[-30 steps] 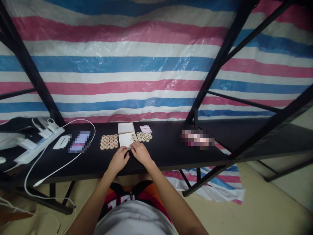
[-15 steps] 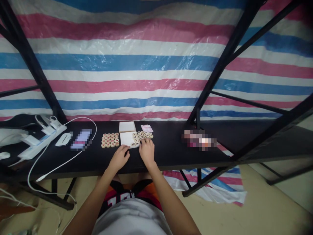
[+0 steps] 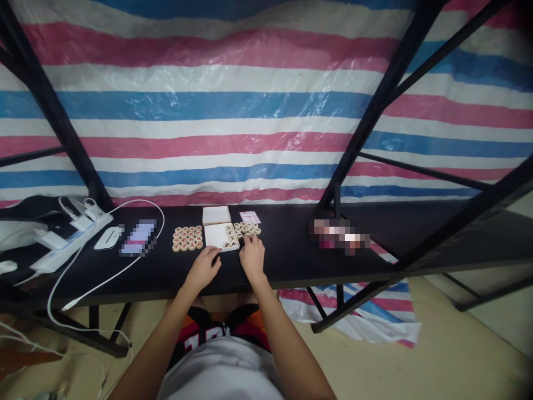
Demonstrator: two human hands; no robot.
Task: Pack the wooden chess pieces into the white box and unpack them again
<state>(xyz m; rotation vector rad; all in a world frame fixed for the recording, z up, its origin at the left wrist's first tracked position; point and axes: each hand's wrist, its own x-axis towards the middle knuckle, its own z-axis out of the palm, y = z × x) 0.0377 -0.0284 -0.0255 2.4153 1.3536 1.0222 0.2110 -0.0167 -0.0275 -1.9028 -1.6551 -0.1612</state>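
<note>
A white open box [image 3: 214,237] lies on the black table, with several round pieces with dark characters [image 3: 230,237] along its right side. My left hand [image 3: 204,268] rests at the box's front left edge, its fingers curled and apart from the thumb, holding nothing visible. My right hand [image 3: 252,259] is just right of the box, fingertips at the near side of a group of dark-marked pieces [image 3: 250,228]; what its fingers hold, if anything, is hidden. Left of the box, rows of red-marked pieces [image 3: 187,239] stand close together.
Behind the box is a white lid [image 3: 216,215], with a pink paper [image 3: 250,217] to its right. A phone [image 3: 138,237], a white cable and a power strip [image 3: 70,241] lie left. A blurred object [image 3: 338,236] sits right. Black frame posts rise on both sides.
My right hand has moved slightly right, from the box's right edge toward the dark-marked pieces beside it. My left hand has stayed in place.
</note>
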